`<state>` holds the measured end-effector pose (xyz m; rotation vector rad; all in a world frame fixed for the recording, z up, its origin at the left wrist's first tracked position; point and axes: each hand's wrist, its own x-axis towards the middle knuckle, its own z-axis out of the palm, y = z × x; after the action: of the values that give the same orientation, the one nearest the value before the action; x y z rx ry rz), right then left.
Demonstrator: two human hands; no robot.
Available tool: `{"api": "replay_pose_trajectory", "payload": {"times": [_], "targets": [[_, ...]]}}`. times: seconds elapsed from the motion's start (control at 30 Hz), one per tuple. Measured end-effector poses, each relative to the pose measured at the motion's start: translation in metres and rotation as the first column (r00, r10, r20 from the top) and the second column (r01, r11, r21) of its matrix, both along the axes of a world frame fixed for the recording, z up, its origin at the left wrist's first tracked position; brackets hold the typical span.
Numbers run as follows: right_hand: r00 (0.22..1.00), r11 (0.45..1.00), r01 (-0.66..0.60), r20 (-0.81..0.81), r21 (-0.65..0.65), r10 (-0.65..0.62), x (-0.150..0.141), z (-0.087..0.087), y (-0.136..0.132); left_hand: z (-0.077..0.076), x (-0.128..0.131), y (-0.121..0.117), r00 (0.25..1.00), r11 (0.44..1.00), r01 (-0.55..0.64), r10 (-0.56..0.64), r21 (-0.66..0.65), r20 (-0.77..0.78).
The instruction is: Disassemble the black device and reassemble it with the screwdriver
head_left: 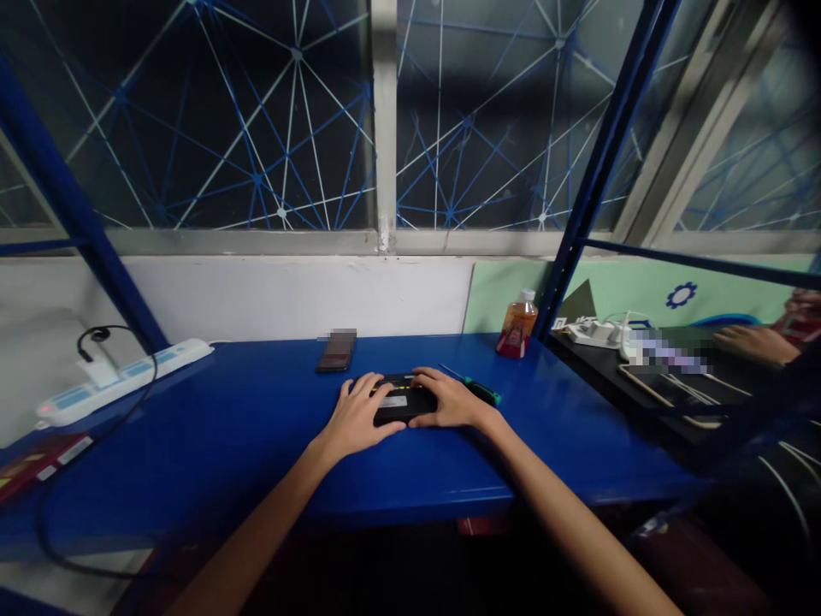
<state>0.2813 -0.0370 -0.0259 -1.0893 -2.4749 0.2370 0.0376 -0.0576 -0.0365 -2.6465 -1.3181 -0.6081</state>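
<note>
A flat black box-shaped device (403, 402) with a pale label and small yellow marks on top lies on the blue table (256, 445). Its exact kind does not show. My left hand (359, 415) grips its left side, fingers curled over the top and thumb along the near edge. On the right side my right hand (452, 400) holds it the same way, its fingertips at the far edge. Just beyond my right hand rests a screwdriver (482, 391) with a green and black handle, touched by neither hand as far as I can see.
A phone (337, 351) lies behind the device. A drink bottle (517, 325) stands at the back right. At the left are a white power strip (128, 381) with a black cable and a red box (42, 462). Another person's hand (757, 342) is over the neighbouring dark table.
</note>
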Motion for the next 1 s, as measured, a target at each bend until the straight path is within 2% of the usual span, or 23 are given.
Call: {"api": "replay_pose_trajectory", "payload": {"times": [0.3, 0.63, 1.0], "targets": [[1.0, 1.0, -0.007, -0.014, 0.021, 0.007, 0.0, -0.006, 0.002, 0.001, -0.001, 0.002, 1.0, 0.999, 0.015, -0.016, 0.03, 0.02], [0.998, 1.0, -0.002, -0.057, 0.015, 0.003, 0.001, -0.009, 0.0, 0.012, -0.001, 0.007, 0.997, 0.995, 0.062, -0.066, 0.081, 0.049], [0.999, 0.999, -0.005, -0.048, -0.044, 0.003, 0.0, -0.005, 0.002, 0.013, -0.006, 0.01, 0.988, 0.994, 0.101, -0.106, 0.047, 0.113]]}}
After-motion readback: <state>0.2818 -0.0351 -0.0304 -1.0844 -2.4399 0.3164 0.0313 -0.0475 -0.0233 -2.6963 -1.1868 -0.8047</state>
